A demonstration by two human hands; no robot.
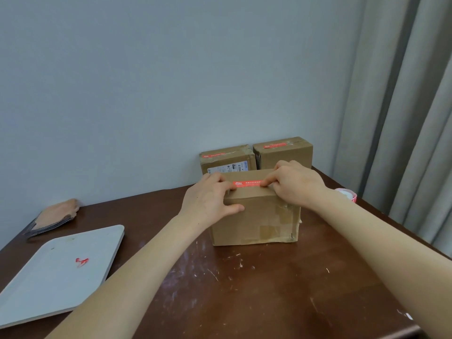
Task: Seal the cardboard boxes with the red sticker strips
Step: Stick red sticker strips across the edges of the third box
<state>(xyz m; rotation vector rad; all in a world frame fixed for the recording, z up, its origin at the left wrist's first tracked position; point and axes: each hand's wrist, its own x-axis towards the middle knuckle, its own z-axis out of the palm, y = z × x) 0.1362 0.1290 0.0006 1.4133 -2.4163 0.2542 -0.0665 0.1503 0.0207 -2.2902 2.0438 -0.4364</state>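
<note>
A brown cardboard box point(254, 216) stands on the dark wooden table point(244, 289) in front of me. A red sticker strip point(247, 184) lies along its top near the front edge. My left hand point(210, 199) grips the box's top left edge, fingers over the strip's left end and thumb on the front face. My right hand point(296, 184) has its fingers curled and pinches the strip's right end against the top. Behind stand two more boxes, the left one point(227, 159) and the right one point(286, 152), each with a red strip on top.
A white tray point(61, 272) with a red paper scrap point(82, 261) lies at the left. A flat orange pad point(56, 214) rests at the far left. A roll of red stickers point(347, 194) peeks out past my right wrist. A grey curtain point(403, 118) hangs at the right.
</note>
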